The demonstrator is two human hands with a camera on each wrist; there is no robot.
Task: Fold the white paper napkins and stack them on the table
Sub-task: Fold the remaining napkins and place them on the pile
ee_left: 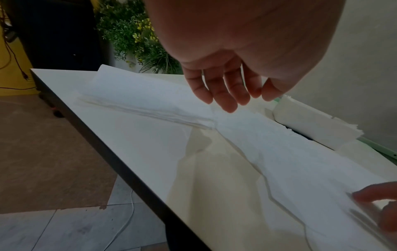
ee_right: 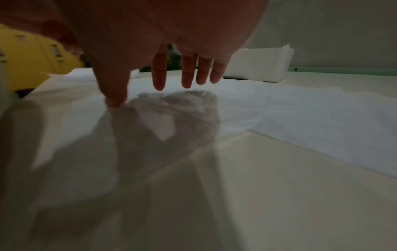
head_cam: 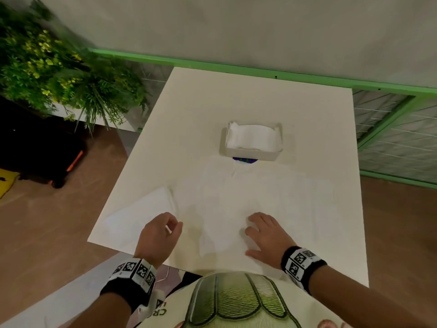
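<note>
Right hand (head_cam: 262, 235) lies spread on the unfolded napkin (head_cam: 264, 192); left hand (head_cam: 160, 235), grip relaxed, hovers beside.

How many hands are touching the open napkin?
1: the right hand rests on the open napkin. The left hand hovers beside the folded stack.

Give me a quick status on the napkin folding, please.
Left hand free, empty. Right hand flat on open napkin. Folded stack at left. Nothing in the way.
</note>
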